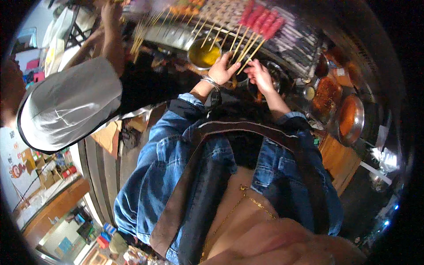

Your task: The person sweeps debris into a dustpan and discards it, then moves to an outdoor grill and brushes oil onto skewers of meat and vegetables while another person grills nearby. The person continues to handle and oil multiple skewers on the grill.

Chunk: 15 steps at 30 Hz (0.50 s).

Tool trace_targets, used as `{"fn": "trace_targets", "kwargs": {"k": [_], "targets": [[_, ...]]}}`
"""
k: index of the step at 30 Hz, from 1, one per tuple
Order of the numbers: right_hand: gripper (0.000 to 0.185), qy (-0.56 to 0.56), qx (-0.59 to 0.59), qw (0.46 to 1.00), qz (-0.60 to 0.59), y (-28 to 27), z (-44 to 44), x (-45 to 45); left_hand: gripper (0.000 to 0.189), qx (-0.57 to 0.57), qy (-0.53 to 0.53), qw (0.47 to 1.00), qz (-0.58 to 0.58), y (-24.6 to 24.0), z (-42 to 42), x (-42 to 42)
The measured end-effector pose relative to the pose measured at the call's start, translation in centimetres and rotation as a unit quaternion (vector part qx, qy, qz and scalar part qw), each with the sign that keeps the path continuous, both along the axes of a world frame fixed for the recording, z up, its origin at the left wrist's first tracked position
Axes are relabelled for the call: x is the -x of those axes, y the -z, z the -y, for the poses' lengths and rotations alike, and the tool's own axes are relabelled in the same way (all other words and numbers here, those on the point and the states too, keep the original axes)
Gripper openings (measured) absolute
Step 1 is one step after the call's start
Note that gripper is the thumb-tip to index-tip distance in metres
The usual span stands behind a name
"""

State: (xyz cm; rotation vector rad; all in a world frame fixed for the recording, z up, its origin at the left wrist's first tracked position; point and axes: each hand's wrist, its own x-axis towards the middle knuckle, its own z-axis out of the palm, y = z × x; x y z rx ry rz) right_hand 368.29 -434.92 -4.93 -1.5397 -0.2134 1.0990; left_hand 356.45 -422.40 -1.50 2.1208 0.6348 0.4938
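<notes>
Several bamboo skewers with bright red, sausage-shaped food (263, 21) lie side by side over the grill, their bare stick ends (245, 44) pointing towards me. My left hand (221, 71), with a metal bangle at the wrist, is at the left of these ends. Its thumb and forefinger are spread. From the right, my right hand (261, 76) reaches in with bent fingers beside the nearest stick. Whether those fingers touch it is hard to see. Just left of my left hand sits a metal bowl of yellow liquid (208, 59).
More skewers with pale pieces (222, 11) and orange pieces (188, 7) cover the grill (294, 43). At right stand a tray of reddish seasoning (326, 94) and a metal bowl of orange-red contents (349, 116). A person in a white cap (71, 102) works close on my left.
</notes>
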Motion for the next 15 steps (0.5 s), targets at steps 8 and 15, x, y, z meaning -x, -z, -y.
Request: {"fn": "trace_targets", "kwargs": {"k": [8, 15], "targets": [[0.029, -0.165, -0.012, 0.931, 0.326, 7.6, -5.6, 6.3, 0.024, 0.383, -0.178, 0.904, -0.073, 5.9, -5.8, 10.9], [0.028, -0.199, 0.012, 0.935, 0.295, 6.3, 0.2, 7.6, 0.036, 0.421, -0.148, 0.887, -0.114, 5.2, -6.7, 11.4]]}}
